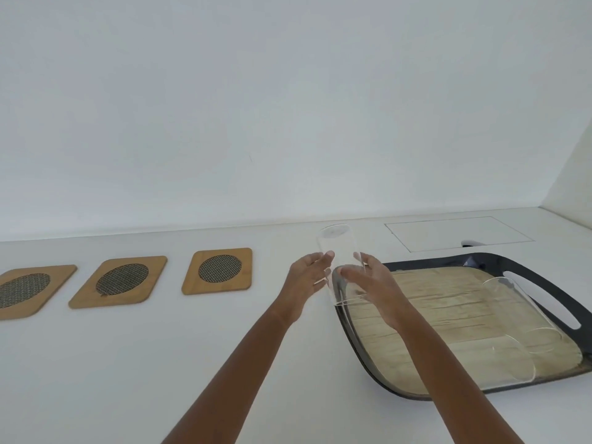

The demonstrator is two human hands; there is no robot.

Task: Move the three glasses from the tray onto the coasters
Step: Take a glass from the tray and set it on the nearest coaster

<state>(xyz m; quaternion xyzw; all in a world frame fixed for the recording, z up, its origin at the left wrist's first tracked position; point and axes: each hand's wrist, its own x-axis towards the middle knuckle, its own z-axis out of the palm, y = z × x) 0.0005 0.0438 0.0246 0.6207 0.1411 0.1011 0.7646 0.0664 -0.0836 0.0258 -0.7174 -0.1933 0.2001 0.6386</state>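
Between your two hands, over the left rim of the dark-rimmed, wood-lined tray (448,264), you hold a clear, tall glass (341,261) — left hand (306,277) and right hand (374,283) fingers curled against its sides. Left of your fingers lie three empty wooden mesh-centred coasters (217,271); right of them, two clear glasses (512,315) lie on the tray.

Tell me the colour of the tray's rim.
Black rim around a pale wood-look base, seen in the head view.

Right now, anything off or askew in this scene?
Nothing spilled or broken. The glass held between the left hand and right hand is upside down, base up. The glasses on the tray are hard to read; the clearest glass on the tray looks the same. All three coasters are bare.
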